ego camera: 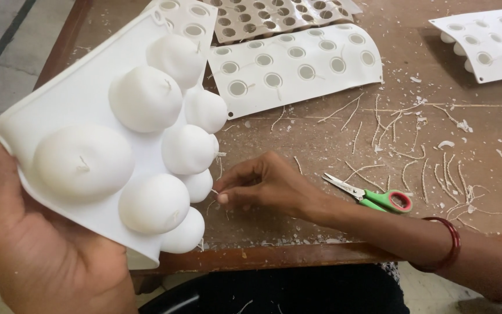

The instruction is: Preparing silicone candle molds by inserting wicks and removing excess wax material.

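Left hand [24,244] grips mould [82,93] overhanging table edge [274,256].

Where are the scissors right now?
In the head view, the green-handled scissors lie on the wooden table right of centre, just beyond the right hand, among cut wick pieces.

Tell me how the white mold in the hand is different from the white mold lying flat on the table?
The held mold is tilted up in the left hand, while the flat mold lies on the table. The held mold shows big round bumps of several sizes; the flat mold shows rows of small, even round holes. The right hand pinches a thin string at the held mold's edge; nothing touches the flat mold. Both are white and bendy-looking.
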